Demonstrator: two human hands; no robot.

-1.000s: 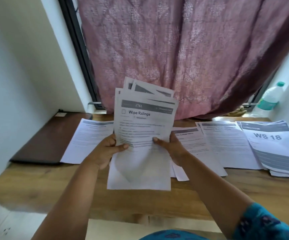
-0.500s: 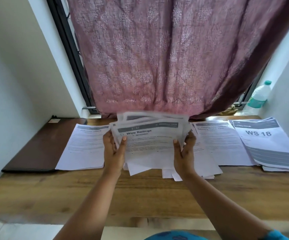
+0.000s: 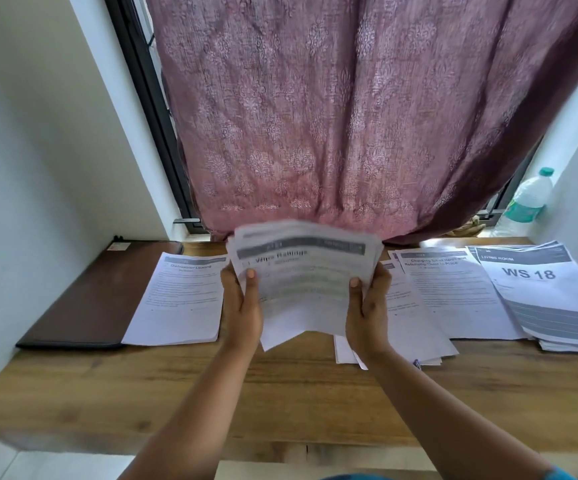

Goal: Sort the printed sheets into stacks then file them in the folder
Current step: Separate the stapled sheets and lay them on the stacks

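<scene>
Since a second ago the bundle of sheets (image 3: 310, 282) has come down from an upright hold in front of the curtain (image 3: 350, 116) to a low, flatter hold just above the wooden table (image 3: 280, 393), and both hands have moved to its two sides. Now the left hand (image 3: 242, 306) grips the left edge, thumb on top and fingers under, and the right hand (image 3: 367, 306) grips the right edge the same way. The top sheet is blurred; its title seems to read "Wipe Railings", but I am not sure. On the table, left of the bundle, one stack of sheets (image 3: 182, 299) lies flat with its left edge over the brown folder (image 3: 90, 299), which is closed and lies by the wall. Under the right hand there is a loose stack (image 3: 409, 323) with uneven corners. To its right lies another stack (image 3: 454, 296), and at the far right a thicker stack marked "WS 18" (image 3: 544, 292), partly over its neighbour. A plastic water bottle (image 3: 528, 202) stands on the window sill behind, at the right of the curtain.
</scene>
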